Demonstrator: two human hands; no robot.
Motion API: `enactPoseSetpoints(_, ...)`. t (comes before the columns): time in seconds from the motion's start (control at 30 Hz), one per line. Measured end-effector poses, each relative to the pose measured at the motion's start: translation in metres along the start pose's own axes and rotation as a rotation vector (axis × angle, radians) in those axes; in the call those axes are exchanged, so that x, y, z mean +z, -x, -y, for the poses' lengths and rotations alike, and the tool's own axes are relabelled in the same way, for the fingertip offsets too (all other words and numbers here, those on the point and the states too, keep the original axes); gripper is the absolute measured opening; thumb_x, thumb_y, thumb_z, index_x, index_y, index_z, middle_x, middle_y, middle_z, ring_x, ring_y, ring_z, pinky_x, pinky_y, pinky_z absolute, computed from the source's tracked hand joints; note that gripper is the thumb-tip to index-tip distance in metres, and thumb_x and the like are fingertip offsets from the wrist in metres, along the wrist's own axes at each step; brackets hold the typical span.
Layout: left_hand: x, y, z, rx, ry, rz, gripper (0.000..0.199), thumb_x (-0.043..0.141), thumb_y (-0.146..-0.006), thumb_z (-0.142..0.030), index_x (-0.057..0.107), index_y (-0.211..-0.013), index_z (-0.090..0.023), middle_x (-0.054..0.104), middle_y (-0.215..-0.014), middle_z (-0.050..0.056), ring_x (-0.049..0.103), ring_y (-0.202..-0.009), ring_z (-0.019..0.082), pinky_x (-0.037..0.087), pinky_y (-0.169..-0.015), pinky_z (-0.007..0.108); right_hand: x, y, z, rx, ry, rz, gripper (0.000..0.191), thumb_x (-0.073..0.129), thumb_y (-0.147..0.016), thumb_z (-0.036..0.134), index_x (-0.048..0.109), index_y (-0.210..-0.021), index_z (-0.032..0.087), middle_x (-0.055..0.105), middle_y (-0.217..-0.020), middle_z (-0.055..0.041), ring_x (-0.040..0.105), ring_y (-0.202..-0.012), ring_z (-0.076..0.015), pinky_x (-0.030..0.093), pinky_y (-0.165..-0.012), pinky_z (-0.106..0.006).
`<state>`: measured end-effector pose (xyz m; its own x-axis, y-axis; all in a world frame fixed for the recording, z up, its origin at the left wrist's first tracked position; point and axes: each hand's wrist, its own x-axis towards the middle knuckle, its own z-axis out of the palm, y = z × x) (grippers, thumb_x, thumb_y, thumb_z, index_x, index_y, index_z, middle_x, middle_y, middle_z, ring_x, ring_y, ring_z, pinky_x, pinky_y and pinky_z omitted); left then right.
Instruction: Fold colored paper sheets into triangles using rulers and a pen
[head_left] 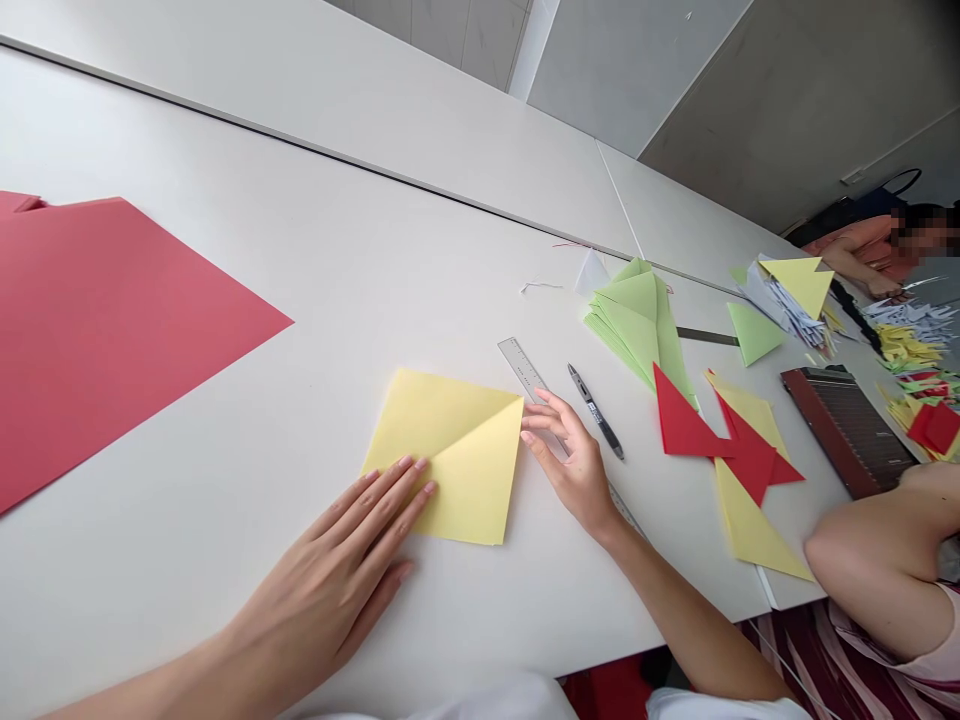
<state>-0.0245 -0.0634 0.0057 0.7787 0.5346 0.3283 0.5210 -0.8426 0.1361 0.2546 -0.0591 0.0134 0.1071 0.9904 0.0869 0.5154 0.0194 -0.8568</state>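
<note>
A folded yellow sheet of paper [465, 480] lies on the white table in front of me, with a diagonal crease running to its upper right corner. My left hand [360, 545] rests flat on its lower left part, fingers stretched out. Beside the paper's right edge is my right hand [574, 465], its fingers apart and slightly curled near the corner; nothing shows between them. A clear ruler [521, 365] runs partly beneath the right hand. Just to the right of that hand lies a black pen [596, 412].
Large red sheets [127, 340] lie at the left. To the right are folded green papers [634, 315], red paper triangles [750, 455], yellow pieces [757, 530] and a dark red paper trimmer [847, 430]. A neighbour's arm [877, 540] rests at the right; another person [862, 245] sits farther back.
</note>
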Motion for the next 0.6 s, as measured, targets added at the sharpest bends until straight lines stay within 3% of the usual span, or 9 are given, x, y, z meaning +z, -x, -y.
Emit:
enactPoseSetpoints(0.13, 0.003, 0.001, -0.002, 0.035, 0.035, 0.001, 0.054, 0.038, -0.099, -0.023, 0.028, -0.149, -0.006, 0.031, -0.154, 0.012, 0.031, -0.142, 0.024, 0.015, -0.122, 0.039, 0.003, 0.002, 0.004, 0.019, 0.017, -0.04, 0.048, 0.062, -0.086, 0.033, 0.045, -0.131, 0.025, 0.071, -0.089, -0.0019, 0.061, -0.106, -0.0224, 0.042, -0.105, -0.047)
enactPoseSetpoints(0.27, 0.001, 0.002, -0.006, 0.056, 0.13, 0.002, 0.055, 0.036, -0.098, -0.017, 0.023, -0.152, -0.01, 0.035, -0.152, 0.01, 0.036, -0.14, 0.023, 0.031, -0.117, 0.036, 0.002, 0.002, 0.005, 0.027, -0.033, -0.074, 0.046, 0.059, -0.088, 0.035, 0.041, -0.13, 0.026, 0.066, -0.081, 0.0009, 0.062, -0.097, -0.0209, 0.041, -0.105, -0.049)
enactPoseSetpoints(0.4, -0.001, -0.009, -0.003, 0.054, 0.203, -0.022, 0.057, 0.037, -0.097, -0.01, 0.024, -0.152, -0.019, 0.033, -0.153, 0.009, 0.033, -0.141, 0.024, 0.034, -0.115, 0.038, -0.002, 0.0, 0.008, 0.032, -0.113, 0.03, 0.043, 0.053, -0.092, 0.038, 0.043, -0.132, 0.025, 0.064, -0.084, -0.0004, 0.063, -0.091, -0.0188, 0.048, -0.096, -0.042)
enactPoseSetpoints(0.47, -0.003, -0.023, 0.003, -0.037, 0.322, -0.022, 0.051, 0.039, -0.098, -0.013, 0.034, -0.148, -0.021, 0.035, -0.152, 0.008, 0.031, -0.142, 0.025, 0.027, -0.118, 0.043, -0.003, -0.001, 0.012, 0.011, -0.126, 0.113, 0.039, 0.053, -0.092, 0.036, 0.047, -0.129, 0.024, 0.064, -0.084, -0.0005, 0.063, -0.09, -0.0178, 0.05, -0.093, -0.038)
enactPoseSetpoints(0.5, -0.004, -0.033, 0.008, -0.147, 0.441, 0.002, 0.045, 0.041, -0.098, -0.02, 0.041, -0.143, -0.021, 0.037, -0.151, 0.008, 0.03, -0.142, 0.026, 0.023, -0.119, 0.046, -0.002, -0.002, 0.015, -0.005, -0.13, 0.149, 0.037, 0.053, -0.091, 0.035, 0.049, -0.127, 0.024, 0.063, -0.083, -0.0001, 0.063, -0.089, -0.0173, 0.05, -0.093, -0.037)
enactPoseSetpoints(0.6, -0.01, -0.062, 0.025, -0.339, 0.507, 0.031, 0.049, 0.045, -0.095, -0.042, 0.048, -0.135, -0.012, 0.052, -0.137, 0.017, 0.044, -0.131, 0.034, 0.036, -0.108, 0.055, 0.0, -0.006, 0.025, -0.045, -0.139, 0.22, 0.035, 0.055, -0.09, 0.031, 0.052, -0.124, 0.024, 0.063, -0.081, 0.0014, 0.063, -0.086, -0.0166, 0.049, -0.093, -0.037)
